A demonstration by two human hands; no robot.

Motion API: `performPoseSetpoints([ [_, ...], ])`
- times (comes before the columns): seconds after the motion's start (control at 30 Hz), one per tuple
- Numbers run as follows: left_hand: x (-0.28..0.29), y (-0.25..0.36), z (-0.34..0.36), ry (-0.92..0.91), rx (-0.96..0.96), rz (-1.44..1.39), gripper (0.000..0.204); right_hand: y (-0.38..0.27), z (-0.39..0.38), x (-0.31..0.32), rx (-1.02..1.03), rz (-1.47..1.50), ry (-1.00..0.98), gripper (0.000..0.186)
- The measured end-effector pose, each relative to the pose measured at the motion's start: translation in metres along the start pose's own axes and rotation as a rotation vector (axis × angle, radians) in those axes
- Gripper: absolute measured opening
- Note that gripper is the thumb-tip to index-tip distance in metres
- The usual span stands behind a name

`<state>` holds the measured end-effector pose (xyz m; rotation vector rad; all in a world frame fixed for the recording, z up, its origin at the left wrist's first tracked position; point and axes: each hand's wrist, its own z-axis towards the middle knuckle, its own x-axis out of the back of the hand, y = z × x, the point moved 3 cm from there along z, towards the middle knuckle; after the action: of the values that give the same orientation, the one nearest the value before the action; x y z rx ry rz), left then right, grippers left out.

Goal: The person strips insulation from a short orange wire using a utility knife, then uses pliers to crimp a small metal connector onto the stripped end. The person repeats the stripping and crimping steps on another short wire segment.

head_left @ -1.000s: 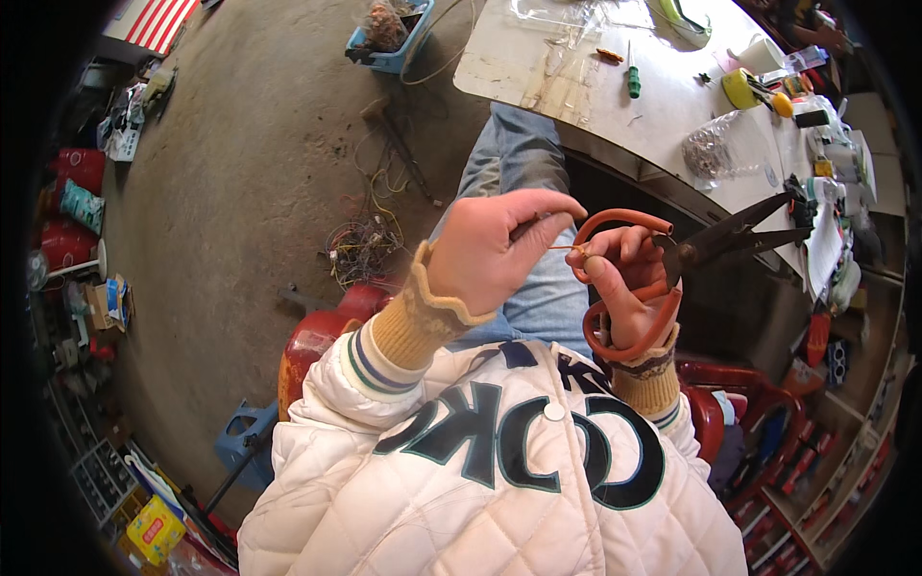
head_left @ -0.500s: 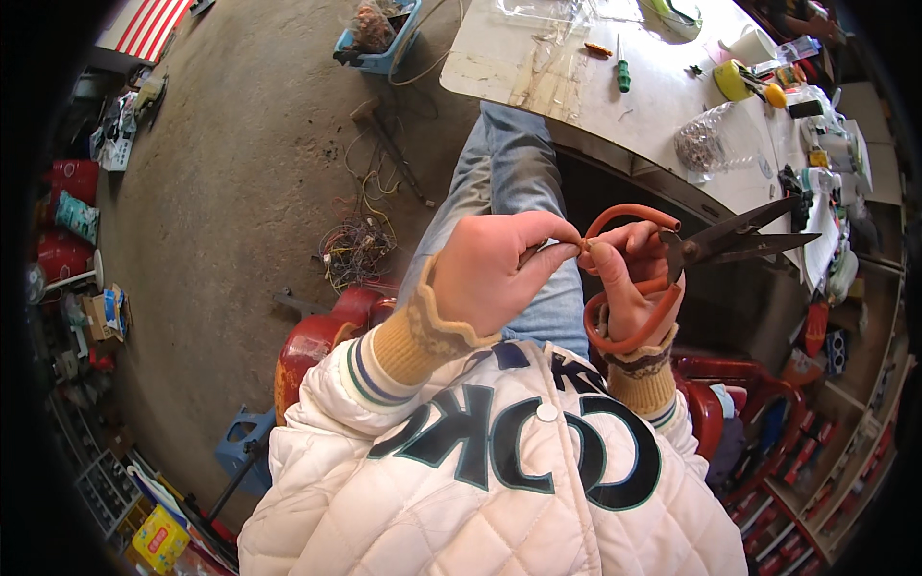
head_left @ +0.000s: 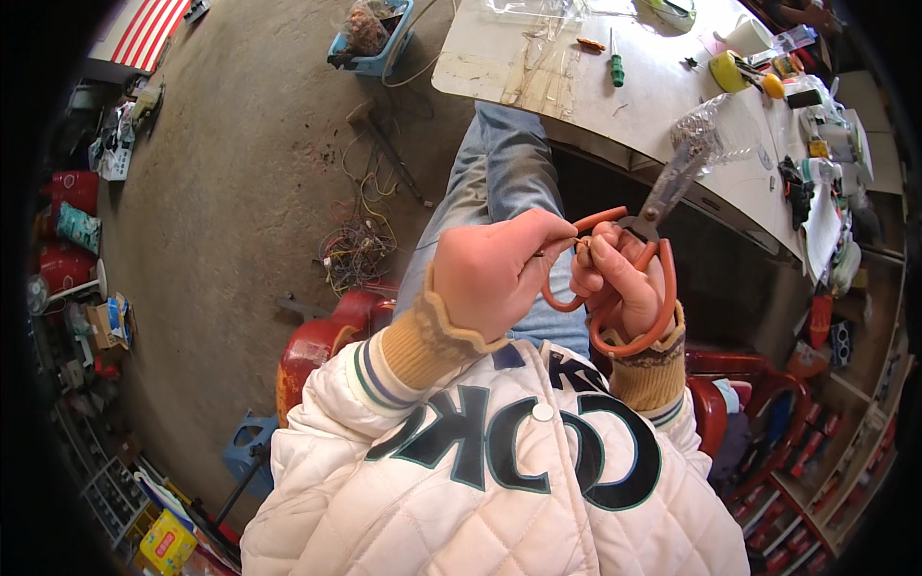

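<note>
My left hand [head_left: 495, 264] is closed in a pinch on a thin copper-coloured wire [head_left: 579, 241] above my lap. Right beside it, my right hand [head_left: 624, 274] carries a pair of scissors [head_left: 663, 200] with orange-red handles looped about the fingers. Its thumb and forefinger also pinch at the wire, nearly meeting my left fingertips. The dark blades lie together and point away to the upper right, toward the table edge. Most of the wire is hidden by my fingers.
Ahead stands a white table [head_left: 471, 62] bearing a green-handled screwdriver [head_left: 617, 69], a clear plastic bottle [head_left: 725, 130] and tape rolls. On the floor lie a tangle of wires [head_left: 357, 252], a hammer [head_left: 384, 144] and a blue basket [head_left: 384, 62]. Shelving lines the right.
The scissors have swung from pointing right to pointing up and right, and their blades have come together. Both hands stay close together at the wire.
</note>
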<state>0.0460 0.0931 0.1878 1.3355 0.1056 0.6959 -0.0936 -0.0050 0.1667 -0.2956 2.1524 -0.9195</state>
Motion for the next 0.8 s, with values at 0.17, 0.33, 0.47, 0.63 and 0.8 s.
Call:
performPoseSetpoints([
  [0.17, -0.005, -0.004, 0.0, 0.021, -0.07, -0.049, 0.013, 0.012, 0.0, 0.003, -0.195, 0.234, -0.134, 0.011],
  [0.33, -0.008, -0.004, -0.003, 0.059, -0.095, -0.111, 0.015, 0.016, -0.003, -0.001, -0.253, 0.247, -0.212, 0.014],
  [0.47, -0.006, -0.006, -0.003, 0.002, -0.106, -0.13, 0.017, 0.01, -0.003, -0.004, -0.169, 0.127, -0.127, 0.01],
  [0.63, -0.001, -0.003, 0.001, 0.013, -0.205, -0.051, 0.021, -0.004, -0.005, -0.003, -0.019, -0.009, 0.019, 0.015],
  [0.8, 0.005, 0.006, -0.001, 0.043, -0.19, 0.111, 0.025, -0.009, -0.004, 0.0, 0.143, -0.145, 0.072, 0.025],
])
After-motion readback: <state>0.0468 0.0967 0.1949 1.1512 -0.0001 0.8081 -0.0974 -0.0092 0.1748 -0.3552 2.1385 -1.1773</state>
